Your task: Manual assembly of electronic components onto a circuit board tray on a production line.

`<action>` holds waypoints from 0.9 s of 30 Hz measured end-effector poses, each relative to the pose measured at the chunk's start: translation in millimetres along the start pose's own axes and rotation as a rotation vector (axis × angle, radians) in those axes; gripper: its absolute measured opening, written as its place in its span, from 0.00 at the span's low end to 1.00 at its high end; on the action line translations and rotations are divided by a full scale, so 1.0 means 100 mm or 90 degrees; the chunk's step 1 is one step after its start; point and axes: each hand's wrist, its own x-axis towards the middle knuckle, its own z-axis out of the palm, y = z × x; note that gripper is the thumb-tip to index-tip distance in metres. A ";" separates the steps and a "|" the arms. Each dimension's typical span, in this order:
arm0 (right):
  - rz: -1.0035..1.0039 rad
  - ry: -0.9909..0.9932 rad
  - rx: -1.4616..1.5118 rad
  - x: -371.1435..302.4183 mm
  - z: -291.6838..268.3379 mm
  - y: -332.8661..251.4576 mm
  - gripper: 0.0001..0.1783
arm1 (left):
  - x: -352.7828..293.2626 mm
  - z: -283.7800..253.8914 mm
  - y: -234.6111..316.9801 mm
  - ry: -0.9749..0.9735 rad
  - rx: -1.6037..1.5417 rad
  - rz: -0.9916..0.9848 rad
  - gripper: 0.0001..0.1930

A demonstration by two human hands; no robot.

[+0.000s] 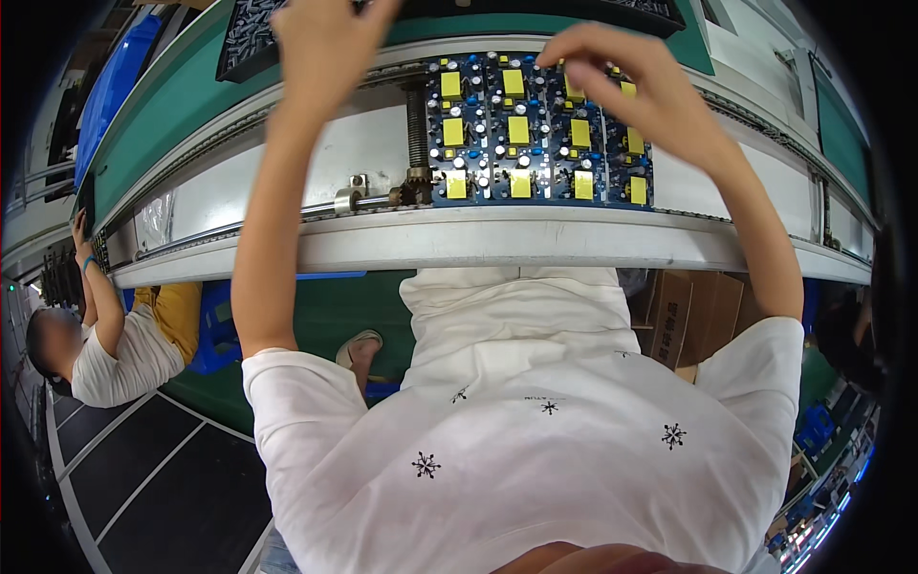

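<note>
A panel of dark blue circuit boards point(550, 163) lies on the conveyor in front of me, set with yellow block components, silver capacitors and small blue parts. Over its far right part is my right hand point(650, 91), fingers bent and thumb apart from the index finger; no object shows between them. My left hand point(330, 48) reaches to the far side, beside a black tray point(234, 59) heaped with small grey parts. The upper picture edge cuts off its fingertips, and blur hides whether it holds anything.
The conveyor's near rail point(478, 241) runs between me and the boards. A threaded shaft point(418, 129) stands at the panel's left. Another dark tray point(650, 10) sits at the far right. At far left a person point(134, 354) works, and cardboard boxes point(703, 320) stand below the line.
</note>
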 end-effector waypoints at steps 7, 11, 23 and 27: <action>0.062 -0.062 0.063 -0.35 0.18 -0.22 0.08 | 0.40 -0.11 -0.90 -0.107 0.061 0.002 0.12; 0.108 -0.044 0.091 -0.39 0.19 -0.25 0.06 | 0.43 0.01 -0.93 -0.051 0.002 -0.075 0.11; 0.030 -0.036 -0.027 -0.35 0.33 -0.28 0.07 | 0.34 -0.20 -0.30 0.067 -0.186 -0.166 0.06; -0.015 -0.040 -0.091 -0.32 0.39 -0.33 0.08 | 0.00 -0.29 0.05 -0.065 -0.377 -0.162 0.03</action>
